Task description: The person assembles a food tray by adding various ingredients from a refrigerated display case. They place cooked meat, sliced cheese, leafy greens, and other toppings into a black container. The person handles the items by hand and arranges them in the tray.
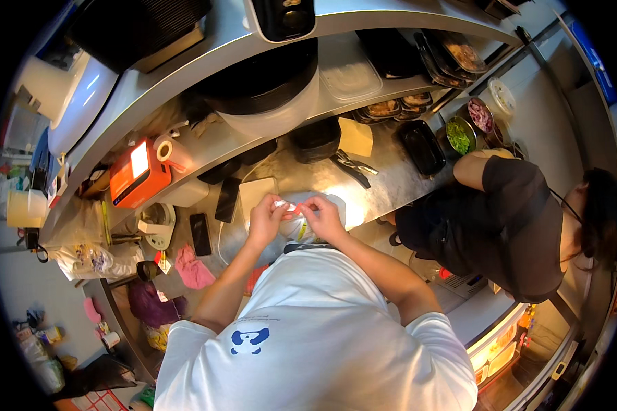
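Observation:
Close in front of my body, at the near edge of the metal counter (384,195), stands a whitish plastic bag (300,231) with a yellow-green mark. My left hand (264,218) and my right hand (324,216) are closed above it, fingertips pinched close together. Between them shows a small white and reddish piece, which looks like the gathered top of the bag. What is inside the bag cannot be made out. A pale flat board or sheet (255,190) lies just beyond my left hand.
Left on the counter are two phones (200,234), a pink cloth (194,267) and an orange label printer (138,174). Tongs (355,164), a black tray (421,147) and bowls of chopped greens (458,135) and onion (480,115) lie beyond. A shelf overhangs the counter; a co-worker (493,219) stands close right.

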### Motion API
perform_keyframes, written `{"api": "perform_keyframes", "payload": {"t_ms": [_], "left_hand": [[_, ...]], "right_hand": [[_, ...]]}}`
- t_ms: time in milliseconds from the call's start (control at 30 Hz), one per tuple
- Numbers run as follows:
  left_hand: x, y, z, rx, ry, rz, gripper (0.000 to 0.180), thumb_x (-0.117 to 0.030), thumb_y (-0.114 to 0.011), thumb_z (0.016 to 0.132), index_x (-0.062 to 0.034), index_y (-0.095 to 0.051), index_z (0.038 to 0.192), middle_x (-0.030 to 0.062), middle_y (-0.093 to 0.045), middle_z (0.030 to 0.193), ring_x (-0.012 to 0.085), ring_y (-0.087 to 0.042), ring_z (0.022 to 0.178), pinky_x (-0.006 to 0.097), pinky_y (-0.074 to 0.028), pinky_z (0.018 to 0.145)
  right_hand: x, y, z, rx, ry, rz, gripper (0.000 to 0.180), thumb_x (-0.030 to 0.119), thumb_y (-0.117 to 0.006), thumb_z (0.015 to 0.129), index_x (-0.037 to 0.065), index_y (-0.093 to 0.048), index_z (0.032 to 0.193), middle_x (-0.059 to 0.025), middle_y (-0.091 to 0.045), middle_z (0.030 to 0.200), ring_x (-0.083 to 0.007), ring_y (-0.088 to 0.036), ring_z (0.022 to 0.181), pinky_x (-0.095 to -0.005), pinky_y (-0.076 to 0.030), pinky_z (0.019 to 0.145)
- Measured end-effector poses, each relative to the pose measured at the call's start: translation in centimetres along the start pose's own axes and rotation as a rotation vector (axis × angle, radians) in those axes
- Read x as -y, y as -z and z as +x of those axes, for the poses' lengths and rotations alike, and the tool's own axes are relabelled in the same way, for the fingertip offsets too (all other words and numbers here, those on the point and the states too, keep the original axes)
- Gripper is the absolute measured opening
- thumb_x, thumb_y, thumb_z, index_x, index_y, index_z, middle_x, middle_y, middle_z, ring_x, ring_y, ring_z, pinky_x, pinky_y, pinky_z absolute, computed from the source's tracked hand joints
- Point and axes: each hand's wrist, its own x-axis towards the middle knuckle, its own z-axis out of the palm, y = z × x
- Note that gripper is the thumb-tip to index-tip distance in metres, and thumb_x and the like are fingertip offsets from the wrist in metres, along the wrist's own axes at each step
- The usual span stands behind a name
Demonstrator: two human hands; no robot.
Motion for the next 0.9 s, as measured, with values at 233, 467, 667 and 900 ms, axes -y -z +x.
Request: {"api": "perform_keyframes", "payload": {"t_ms": [233,467,667,900], "left_hand": [[0.4,0.5,-0.5,-0.021,-0.081,0.272,0.011,-0.006,-0.069,0.098,0.0014,-0.064,0.105,0.0087,-0.076,0.095,0.0097,-0.070,0.081,0.025,-0.059,0.071],[-0.1,1.9,-0.2,-0.058,-0.226,0.444,0.010,-0.012,-0.070,0.095,-0.0035,-0.069,0.101,0.0106,-0.075,0.089,0.0196,-0.070,0.079,0.032,-0.054,0.072],[-1.8,1.4,0.9,0.031,-0.273,0.214,0.008,-0.006,-0.067,0.097,-0.0008,-0.066,0.102,0.0090,-0.071,0.091,0.0160,-0.066,0.083,0.032,-0.054,0.078],[-0.5,-0.1,5.9,0.321,-0.430,0.198,0.010,-0.008,-0.060,0.105,0.0005,-0.057,0.100,0.0100,-0.070,0.091,0.0138,-0.067,0.080,0.027,-0.057,0.071]], "right_hand": [[0.3,-0.1,0.2,0.065,-0.120,0.034,0.016,0.013,-0.077,0.094,0.001,-0.072,0.104,-0.0069,-0.072,0.091,-0.0137,-0.069,0.083,-0.0289,-0.056,0.077],[-1.1,-0.8,0.1,0.344,-0.105,0.091,0.022,0.019,-0.068,0.101,0.008,-0.071,0.118,-0.0100,-0.072,0.106,-0.0166,-0.067,0.096,-0.0349,-0.054,0.088],[-1.1,-1.3,2.3,0.369,0.211,0.222,0.018,0.020,-0.071,0.098,0.003,-0.074,0.100,-0.0107,-0.076,0.092,-0.0142,-0.066,0.085,-0.0344,-0.054,0.079],[3.8,2.8,-1.2,0.004,0.315,-0.082,0.020,0.025,-0.070,0.093,0.006,-0.073,0.090,-0.0141,-0.073,0.084,-0.0332,-0.069,0.077,-0.0431,-0.051,0.067]]}}
